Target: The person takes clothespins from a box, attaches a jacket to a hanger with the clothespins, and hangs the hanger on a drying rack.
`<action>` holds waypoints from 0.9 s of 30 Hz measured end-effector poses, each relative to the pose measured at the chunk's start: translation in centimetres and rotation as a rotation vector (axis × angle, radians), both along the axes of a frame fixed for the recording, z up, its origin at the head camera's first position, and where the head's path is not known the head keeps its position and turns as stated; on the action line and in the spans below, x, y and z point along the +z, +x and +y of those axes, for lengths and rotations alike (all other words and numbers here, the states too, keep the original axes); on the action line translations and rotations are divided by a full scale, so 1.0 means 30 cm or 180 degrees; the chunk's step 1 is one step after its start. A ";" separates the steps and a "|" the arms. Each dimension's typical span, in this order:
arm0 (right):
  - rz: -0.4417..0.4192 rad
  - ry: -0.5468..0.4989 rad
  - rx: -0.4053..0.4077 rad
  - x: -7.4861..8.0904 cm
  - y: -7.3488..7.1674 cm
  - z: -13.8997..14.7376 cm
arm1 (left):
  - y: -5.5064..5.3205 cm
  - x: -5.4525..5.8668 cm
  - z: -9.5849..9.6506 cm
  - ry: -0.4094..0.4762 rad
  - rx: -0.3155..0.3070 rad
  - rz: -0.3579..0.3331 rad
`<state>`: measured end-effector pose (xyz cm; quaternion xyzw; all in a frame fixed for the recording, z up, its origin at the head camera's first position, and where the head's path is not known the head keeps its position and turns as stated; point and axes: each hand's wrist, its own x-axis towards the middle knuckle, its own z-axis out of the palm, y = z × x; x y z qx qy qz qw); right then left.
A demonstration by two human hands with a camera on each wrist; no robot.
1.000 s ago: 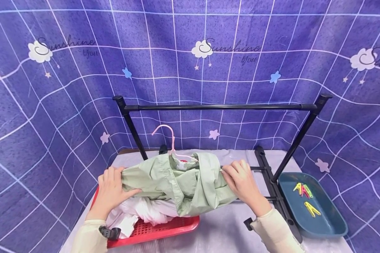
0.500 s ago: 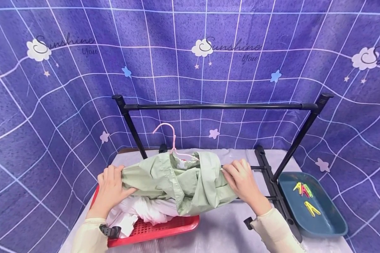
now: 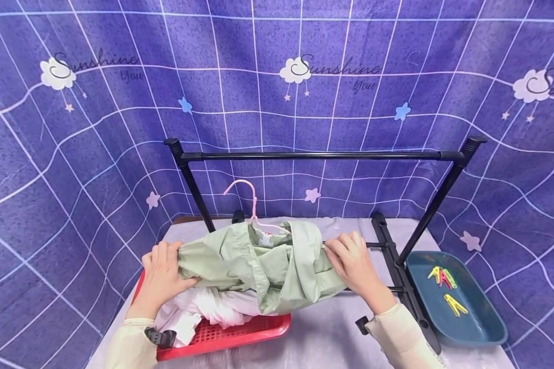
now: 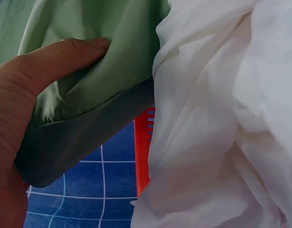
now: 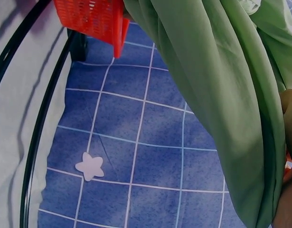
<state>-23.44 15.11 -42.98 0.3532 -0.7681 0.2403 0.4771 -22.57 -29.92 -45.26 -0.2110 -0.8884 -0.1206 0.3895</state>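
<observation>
A light green garment is stretched between both hands in front of the rack. My left hand grips its left end, and the left wrist view shows the thumb pressed onto the green cloth. The right hand pinches the garment's right side near its top edge. A pink hanger sits inside the garment; its hook sticks up out of the neck opening, tilted left. Most of the hanger is hidden by cloth. In the right wrist view the green cloth hangs down in folds beside the hand.
A red basket with white clothes stands below the garment at left. The black rack's crossbar runs behind. At right, a dark blue tub holds several clothespins. A patterned curtain backs the table.
The left thumb has drawn in slightly toward the fingers on the cloth. The hanger hook has shifted a little to the right. Otherwise the hands and garment stay nearly still.
</observation>
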 end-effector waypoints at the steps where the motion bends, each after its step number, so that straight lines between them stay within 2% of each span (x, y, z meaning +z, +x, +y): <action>1: -0.0012 0.0004 -0.0003 0.000 0.001 0.000 | -0.001 -0.001 0.000 -0.0002 -0.0002 0.0007; 14: 0.0009 -0.0029 0.0005 -0.007 -0.007 0.001 | -0.004 -0.002 0.003 0.0034 -0.0057 0.0034; 27: -0.0071 -0.0031 0.0005 -0.009 -0.010 0.004 | -0.004 -0.001 0.010 0.0083 -0.0063 -0.0045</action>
